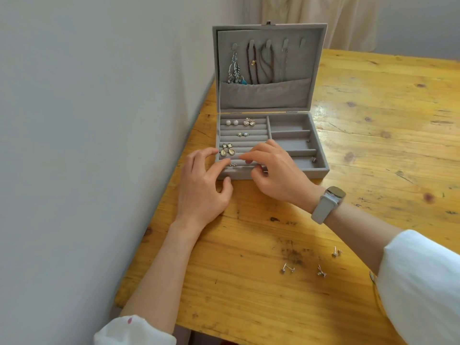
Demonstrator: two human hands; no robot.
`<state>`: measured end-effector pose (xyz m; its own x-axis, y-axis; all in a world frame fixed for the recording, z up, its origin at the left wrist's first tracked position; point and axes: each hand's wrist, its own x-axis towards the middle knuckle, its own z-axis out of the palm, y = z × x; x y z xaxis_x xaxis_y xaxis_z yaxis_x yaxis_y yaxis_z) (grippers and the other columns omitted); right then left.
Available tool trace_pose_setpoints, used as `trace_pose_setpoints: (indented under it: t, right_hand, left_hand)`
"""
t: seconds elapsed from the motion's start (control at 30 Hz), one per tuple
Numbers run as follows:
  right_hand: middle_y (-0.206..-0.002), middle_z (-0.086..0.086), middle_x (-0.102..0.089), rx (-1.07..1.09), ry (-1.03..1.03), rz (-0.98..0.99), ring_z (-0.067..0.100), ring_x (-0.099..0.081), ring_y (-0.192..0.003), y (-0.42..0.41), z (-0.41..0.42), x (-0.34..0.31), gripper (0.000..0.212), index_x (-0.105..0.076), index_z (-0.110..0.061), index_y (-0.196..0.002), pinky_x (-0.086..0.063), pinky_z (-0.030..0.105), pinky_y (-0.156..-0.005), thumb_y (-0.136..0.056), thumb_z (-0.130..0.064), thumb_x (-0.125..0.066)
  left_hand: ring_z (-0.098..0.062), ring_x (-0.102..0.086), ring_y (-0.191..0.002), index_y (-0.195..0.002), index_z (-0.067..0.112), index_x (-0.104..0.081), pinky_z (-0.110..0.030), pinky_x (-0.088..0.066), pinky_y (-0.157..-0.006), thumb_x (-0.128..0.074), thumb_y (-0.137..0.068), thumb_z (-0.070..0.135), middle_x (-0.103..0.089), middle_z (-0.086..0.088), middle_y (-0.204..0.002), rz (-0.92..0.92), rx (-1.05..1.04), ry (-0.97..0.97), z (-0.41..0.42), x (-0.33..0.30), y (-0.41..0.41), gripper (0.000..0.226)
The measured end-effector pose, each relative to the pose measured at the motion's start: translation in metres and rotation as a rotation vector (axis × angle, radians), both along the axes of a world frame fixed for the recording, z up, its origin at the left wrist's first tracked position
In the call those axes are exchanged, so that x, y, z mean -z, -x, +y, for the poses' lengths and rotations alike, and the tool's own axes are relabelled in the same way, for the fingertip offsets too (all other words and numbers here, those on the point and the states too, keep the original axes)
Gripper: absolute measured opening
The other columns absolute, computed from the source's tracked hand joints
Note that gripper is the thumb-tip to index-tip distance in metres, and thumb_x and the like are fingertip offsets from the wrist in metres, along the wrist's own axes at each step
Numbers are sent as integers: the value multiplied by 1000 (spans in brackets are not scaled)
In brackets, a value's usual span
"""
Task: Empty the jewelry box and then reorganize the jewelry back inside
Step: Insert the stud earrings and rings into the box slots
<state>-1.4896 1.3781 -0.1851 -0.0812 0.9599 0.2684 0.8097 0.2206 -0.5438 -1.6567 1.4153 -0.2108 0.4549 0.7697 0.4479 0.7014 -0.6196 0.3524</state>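
The right hand (276, 170) hovers over the front-left corner of the jewelry box (321, 170), fingers curled down toward the near ring rolls; whether it pinches anything I cannot tell, since the fingertips hide what lies beneath. The left hand (202, 185) sits just beside it at the box's front wall, fingers loosely bent, nothing visibly held.

Nearest the person, 3 pairs of stud earrings (321, 270) lie loose on the wooden table (373, 145), well apart from the box. Farther in, a tiny pair (59, 165) sits in the front roll between the hands, then the drop earrings (227, 150), a small pair, and the pearl studs (232, 122). Necklaces (261, 63) hang in the upright lid.

The risk, I judge, is a small stud slipping from crowded fingertips — or a sleeve sweeping the loose studs off the table edge.
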Motion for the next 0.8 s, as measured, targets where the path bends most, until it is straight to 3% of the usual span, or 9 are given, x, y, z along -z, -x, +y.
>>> trace_pose_setpoints:
  t: [0.2, 0.3, 0.43, 0.63, 0.8]
  right_hand:
    - [-90, -5, -57, 81, 32, 139, 8, -49, -83, -34, -43, -16, 28, -64, -12, -106, -35, 7, -71, -85, -1, -48]
    - [-82, -7, -58, 110, 117, 107, 12, -51, -78, -60, -75, -18, 23, -67, -13, -100, -36, 13, -70, -85, -2, -52]
    - [-83, -12, -59, 95, 309, 12, 10, -49, -82, -85, -118, -14, 18, -66, -21, -95, -40, 25, -77, -87, -11, -54]
    - [-84, -13, -51, 43, 364, -54, 6, -40, -84, -86, -159, -1, 16, -58, -24, -97, -32, 15, -74, -84, -32, -59]
    - [-82, -13, -47, 92, 265, -85, 9, -38, -84, -78, -162, 13, 17, -57, -25, -95, -31, 22, -79, -84, -38, -58]
  left_hand:
    - [-18, -49, -102, -103, 11, -67, -28, -39, -90, -50, -80, 18, -59, -6, -104, -235, 11, -58, -23, -17, -18, 29]
    - [-11, -51, -97, -99, 14, -68, -29, -42, -88, -48, -81, 26, -59, 1, -99, -278, 145, 79, -46, -30, -41, 29]
    - [-6, -54, -91, -95, 20, -68, -29, -42, -89, -57, -85, 29, -58, 11, -95, -89, 359, 405, -77, -30, -66, 17]
    - [0, -44, -93, -100, 27, -65, -26, -36, -93, -57, -87, 32, -50, 20, -92, 148, 469, 460, -100, -22, -80, 16]
    - [1, -44, -92, -93, 29, -65, -23, -34, -91, -59, -85, 32, -51, 18, -94, 194, 489, 509, -106, -27, -81, 11]
